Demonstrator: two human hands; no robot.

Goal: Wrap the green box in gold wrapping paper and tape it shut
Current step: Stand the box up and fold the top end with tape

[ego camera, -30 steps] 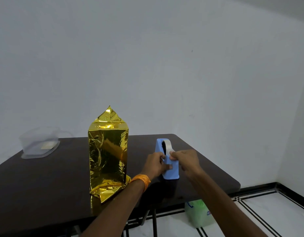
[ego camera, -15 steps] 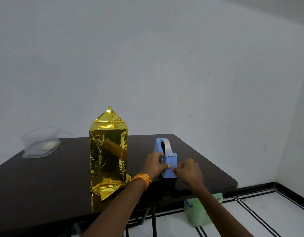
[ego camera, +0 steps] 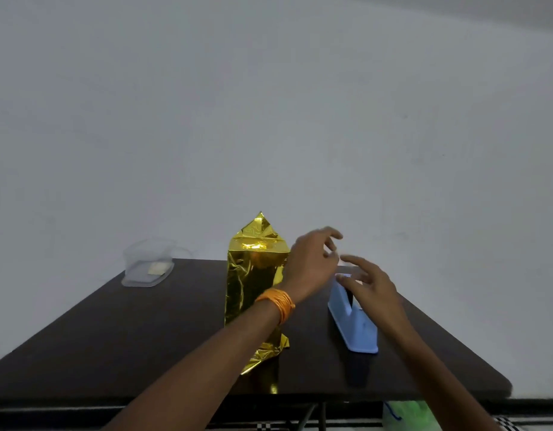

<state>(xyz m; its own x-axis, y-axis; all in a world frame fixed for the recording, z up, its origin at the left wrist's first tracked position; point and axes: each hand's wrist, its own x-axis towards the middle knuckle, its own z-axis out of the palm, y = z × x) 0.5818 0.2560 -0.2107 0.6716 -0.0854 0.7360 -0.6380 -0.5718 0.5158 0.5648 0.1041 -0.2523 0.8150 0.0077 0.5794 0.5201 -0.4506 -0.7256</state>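
The box wrapped in gold paper (ego camera: 253, 284) stands upright on the dark table (ego camera: 144, 337). A pointed flap sticks up at its top and loose foil spreads at its base. A blue tape dispenser (ego camera: 354, 325) stands to its right. My left hand (ego camera: 312, 262), with an orange wristband, is raised beside the box's top right corner and pinches a small pale piece of tape (ego camera: 339, 258). My right hand (ego camera: 373, 284) hovers over the dispenser with fingers spread, its index fingertip at the tape's other end. Both hands are blurred.
A clear plastic container (ego camera: 149, 264) sits at the table's back left corner. A green plastic bag (ego camera: 406, 415) lies on the floor under the table's front right edge. A white wall rises directly behind the table.
Both hands have left the dispenser and risen up and left toward the box's top, carrying a torn-off piece of tape. The camera has moved closer to the table.
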